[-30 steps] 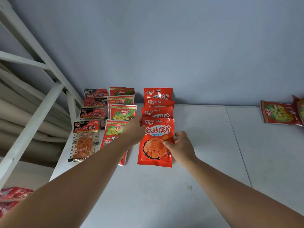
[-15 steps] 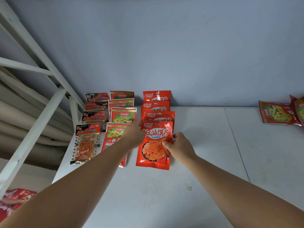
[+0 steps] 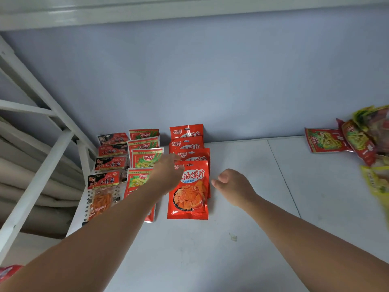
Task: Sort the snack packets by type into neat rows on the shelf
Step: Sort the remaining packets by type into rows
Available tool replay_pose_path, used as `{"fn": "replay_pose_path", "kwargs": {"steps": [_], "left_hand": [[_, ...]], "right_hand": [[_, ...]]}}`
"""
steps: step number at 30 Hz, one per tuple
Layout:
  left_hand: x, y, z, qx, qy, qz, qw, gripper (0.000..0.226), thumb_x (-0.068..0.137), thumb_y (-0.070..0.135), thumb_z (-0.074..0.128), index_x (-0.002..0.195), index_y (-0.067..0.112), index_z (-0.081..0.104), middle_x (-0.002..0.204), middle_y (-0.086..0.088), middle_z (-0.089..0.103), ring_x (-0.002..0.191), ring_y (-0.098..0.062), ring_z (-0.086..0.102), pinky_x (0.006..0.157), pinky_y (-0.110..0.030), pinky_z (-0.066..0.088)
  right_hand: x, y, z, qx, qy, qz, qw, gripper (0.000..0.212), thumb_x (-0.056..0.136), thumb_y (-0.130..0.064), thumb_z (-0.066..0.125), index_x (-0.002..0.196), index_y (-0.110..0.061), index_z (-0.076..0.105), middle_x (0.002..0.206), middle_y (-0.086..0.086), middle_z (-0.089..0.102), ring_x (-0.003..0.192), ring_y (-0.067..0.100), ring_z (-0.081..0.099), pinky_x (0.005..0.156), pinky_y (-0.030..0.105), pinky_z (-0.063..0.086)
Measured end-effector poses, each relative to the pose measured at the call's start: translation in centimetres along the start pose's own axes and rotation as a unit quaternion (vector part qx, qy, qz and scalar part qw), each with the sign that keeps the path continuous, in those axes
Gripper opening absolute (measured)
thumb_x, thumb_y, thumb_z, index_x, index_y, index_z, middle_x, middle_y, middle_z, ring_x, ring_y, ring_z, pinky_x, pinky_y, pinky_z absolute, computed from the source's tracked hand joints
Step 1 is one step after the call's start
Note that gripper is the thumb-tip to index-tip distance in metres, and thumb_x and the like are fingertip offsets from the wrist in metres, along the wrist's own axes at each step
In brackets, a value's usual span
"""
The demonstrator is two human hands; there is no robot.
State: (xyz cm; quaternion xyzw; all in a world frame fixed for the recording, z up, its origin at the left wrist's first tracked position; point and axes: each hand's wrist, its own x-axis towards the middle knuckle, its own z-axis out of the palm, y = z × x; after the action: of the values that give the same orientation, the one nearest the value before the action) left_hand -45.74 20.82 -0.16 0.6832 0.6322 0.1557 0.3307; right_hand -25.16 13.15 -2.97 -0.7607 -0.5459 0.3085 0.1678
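Three rows of snack packets lie on the white shelf (image 3: 231, 260) by the back wall: black-and-red ones (image 3: 109, 164) on the left, red-and-green ones (image 3: 147, 159) in the middle, orange-red ones (image 3: 187, 144) on the right. The front orange-red packet (image 3: 189, 197) lies flat at the end of its row. My left hand (image 3: 166, 175) hovers over that packet's top left corner, blurred, fingers reaching out. My right hand (image 3: 233, 184) is just right of the packet, apart from it, fingers loosely curled and holding nothing.
A loose pile of mixed packets (image 3: 357, 140) lies at the shelf's far right, with a yellow packet (image 3: 376, 182) in front of it. White frame bars (image 3: 42, 165) slant along the left side. A small stain (image 3: 233, 237) marks the shelf near the front.
My right hand has let go of the front orange-red packet and drawn away to the right. The packet now lies flat in its row. The view has swung to show more of the right pile.
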Motion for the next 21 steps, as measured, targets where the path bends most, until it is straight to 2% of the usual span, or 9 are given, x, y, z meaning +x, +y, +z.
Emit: {"fn": "replay_pose_path", "kwargs": {"steps": [1,3,6,8,11,14,18,21], "left_hand": [[-0.2,0.5,0.5,0.008,-0.008,0.015,1.0,0.042,0.099,0.032,0.064,0.139,0.023,0.054,0.142,-0.001,0.059,0.121,-0.023,0.064,0.083,-0.036,0.061],[-0.4,1.6,1.5,0.023,-0.029,0.053,0.998,0.042,0.099,0.031,0.065,0.138,0.022,0.056,0.143,-0.002,0.058,0.125,-0.022,0.061,0.093,-0.037,0.057],[-0.8,3.8,3.3,0.033,-0.055,0.113,0.991,0.04,0.098,0.029,0.065,0.136,0.02,0.059,0.141,-0.001,0.061,0.125,-0.019,0.06,0.103,-0.038,0.051],[-1.2,5.4,4.5,0.035,-0.072,0.147,0.986,0.038,0.098,0.026,0.065,0.135,0.016,0.06,0.137,-0.003,0.063,0.121,-0.019,0.061,0.104,-0.038,0.051],[-2.0,8.1,6.7,0.037,-0.099,0.176,0.979,0.035,0.098,0.023,0.064,0.132,0.013,0.062,0.132,-0.007,0.066,0.117,-0.02,0.063,0.105,-0.039,0.05],[-3.3,10.8,9.3,0.043,-0.122,0.203,0.971,0.033,0.098,0.026,0.063,0.129,0.015,0.063,0.129,-0.005,0.066,0.114,-0.019,0.063,0.105,-0.036,0.048],[-5.9,14.5,13.1,0.061,-0.144,0.242,0.958,0.035,0.097,0.034,0.063,0.13,0.022,0.062,0.127,0.002,0.064,0.113,-0.014,0.061,0.103,-0.034,0.047],[-8.5,17.3,16.4,0.071,-0.166,0.264,0.947,0.034,0.097,0.035,0.064,0.129,0.023,0.062,0.126,0.003,0.064,0.112,-0.013,0.062,0.103,-0.032,0.048]], "right_hand": [[-0.5,0.4,-0.7,0.007,0.005,0.006,1.0,0.034,0.095,-0.044,0.061,0.114,-0.015,0.062,0.111,-0.002,0.065,0.101,0.018,0.06,0.076,0.028,0.042],[-1.5,1.4,-2.2,0.018,0.019,0.016,1.0,0.038,0.095,-0.042,0.062,0.121,-0.014,0.061,0.119,-0.001,0.065,0.111,0.02,0.061,0.082,0.028,0.042],[-3.2,3.2,-4.6,0.029,0.053,0.036,0.998,0.034,0.096,-0.04,0.061,0.117,-0.014,0.062,0.111,-0.003,0.063,0.109,0.019,0.06,0.082,0.027,0.041],[-4.6,4.7,-6.1,0.029,0.076,0.05,0.995,0.031,0.095,-0.041,0.062,0.114,-0.016,0.062,0.103,-0.007,0.06,0.104,0.017,0.061,0.078,0.026,0.039],[-7.0,7.3,-8.2,0.04,0.106,0.078,0.99,0.033,0.094,-0.042,0.062,0.116,-0.017,0.061,0.105,-0.007,0.062,0.1,0.014,0.06,0.08,0.027,0.041],[-9.6,10.2,-10.0,0.048,0.13,0.112,0.984,0.034,0.094,-0.042,0.063,0.117,-0.017,0.06,0.106,-0.007,0.061,0.099,0.015,0.061,0.081,0.029,0.045],[-13.2,14.3,-12.4,0.038,0.168,0.146,0.974,0.037,0.094,-0.041,0.062,0.121,-0.017,0.06,0.111,-0.004,0.064,0.106,0.018,0.062,0.09,0.034,0.049],[-16.4,17.9,-14.1,0.029,0.182,0.169,0.968,0.04,0.094,-0.044,0.06,0.125,-0.019,0.058,0.117,-0.004,0.063,0.104,0.015,0.06,0.085,0.032,0.047]]}}
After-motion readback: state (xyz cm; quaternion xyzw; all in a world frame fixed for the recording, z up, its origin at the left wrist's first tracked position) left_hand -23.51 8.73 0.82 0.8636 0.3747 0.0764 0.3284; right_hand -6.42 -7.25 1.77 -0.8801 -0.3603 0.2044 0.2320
